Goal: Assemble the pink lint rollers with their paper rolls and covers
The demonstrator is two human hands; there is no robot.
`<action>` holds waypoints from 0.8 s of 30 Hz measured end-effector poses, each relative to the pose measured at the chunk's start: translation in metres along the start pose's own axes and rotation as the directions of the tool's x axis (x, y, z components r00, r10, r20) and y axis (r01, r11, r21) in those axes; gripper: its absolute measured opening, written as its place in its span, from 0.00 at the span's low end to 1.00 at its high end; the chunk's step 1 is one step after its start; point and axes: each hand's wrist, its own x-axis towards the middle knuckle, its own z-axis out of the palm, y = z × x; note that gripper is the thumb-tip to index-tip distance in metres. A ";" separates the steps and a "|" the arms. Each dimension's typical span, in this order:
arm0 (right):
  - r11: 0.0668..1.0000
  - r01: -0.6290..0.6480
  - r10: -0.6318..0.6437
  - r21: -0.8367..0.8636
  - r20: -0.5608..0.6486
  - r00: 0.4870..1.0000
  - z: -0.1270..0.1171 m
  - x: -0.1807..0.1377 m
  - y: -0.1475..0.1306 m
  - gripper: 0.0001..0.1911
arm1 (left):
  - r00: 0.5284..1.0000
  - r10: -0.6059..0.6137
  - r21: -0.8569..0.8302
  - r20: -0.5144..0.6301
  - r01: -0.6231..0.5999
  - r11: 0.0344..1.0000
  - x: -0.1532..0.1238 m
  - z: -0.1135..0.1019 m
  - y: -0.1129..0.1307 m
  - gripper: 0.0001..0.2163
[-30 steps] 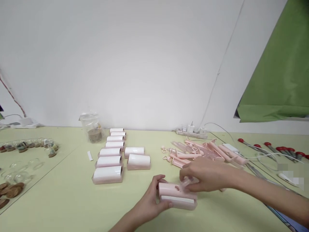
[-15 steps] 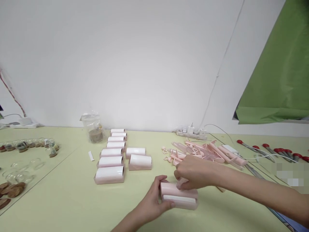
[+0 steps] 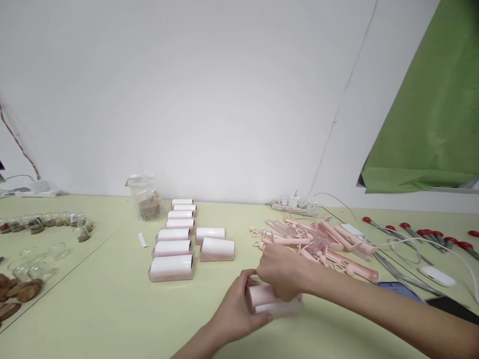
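Note:
My left hand (image 3: 241,311) is wrapped around the left end of a pink tube-shaped case (image 3: 261,295), thumb low in front and fingers behind. A white strip shows along its front, above a see-through pinkish lower part. My right hand (image 3: 280,271) lies over the top of the case with its fingers curled in; what they hold, if anything, is hidden. Just behind it lies a heap of pink plastic parts (image 3: 350,264), with half-round shells, clear pieces and small heart-shaped loops. To the left, white rolls in see-through pink trays (image 3: 171,268) stand in a column, with two more beside it.
Glass domes (image 3: 41,270) and brown wooden discs (image 3: 30,290) lie at the far left. A clear plastic bag-wrapped tub (image 3: 149,207) and a power strip (image 3: 294,208) stand by the wall. Red-ended tools (image 3: 407,227), a white cable, and a phone (image 3: 400,290) are at right.
My right hand has shifted left and its back has turned over the case, covering the clear pinkish piece seen in its fingers before. My left hand keeps its hold.

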 end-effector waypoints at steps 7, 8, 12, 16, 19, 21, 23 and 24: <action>0.991 -0.037 0.053 0.129 -0.123 0.991 -0.006 -0.013 0.004 0.15 | 0.999 0.012 0.041 0.047 -0.014 0.999 0.002 -0.006 -0.001 0.22; 0.975 -0.032 0.072 0.219 -0.174 0.982 -0.011 -0.018 0.008 0.19 | 0.998 0.004 0.039 0.066 -0.007 0.999 0.002 -0.008 -0.001 0.21; 0.702 0.072 0.342 0.708 -0.424 0.838 -0.017 -0.034 0.035 0.19 | 0.989 -0.054 0.047 0.136 0.048 0.998 -0.006 -0.019 0.007 0.20; 0.555 0.057 0.540 0.830 -0.412 0.734 0.012 -0.028 0.069 0.20 | 0.980 -0.130 0.067 0.148 0.121 0.990 -0.026 -0.030 0.015 0.21; 0.581 -0.026 0.556 0.813 -0.374 0.743 0.043 -0.008 0.081 0.17 | 0.981 -0.180 0.078 0.073 0.174 0.982 -0.031 -0.040 0.019 0.34; 0.633 -0.079 0.543 0.770 -0.369 0.754 0.059 0.009 0.081 0.13 | 0.992 -0.128 0.080 -0.021 0.130 0.988 -0.023 -0.046 0.028 0.39; 0.699 -0.128 0.517 0.703 -0.374 0.770 0.069 0.025 0.076 0.10 | 0.996 -0.002 0.025 -0.084 0.004 1.000 -0.007 -0.048 0.042 0.36; 0.728 -0.153 0.505 0.668 -0.372 0.779 0.071 0.033 0.074 0.08 | 0.994 0.060 -0.032 -0.091 -0.063 0.997 0.002 -0.045 0.051 0.33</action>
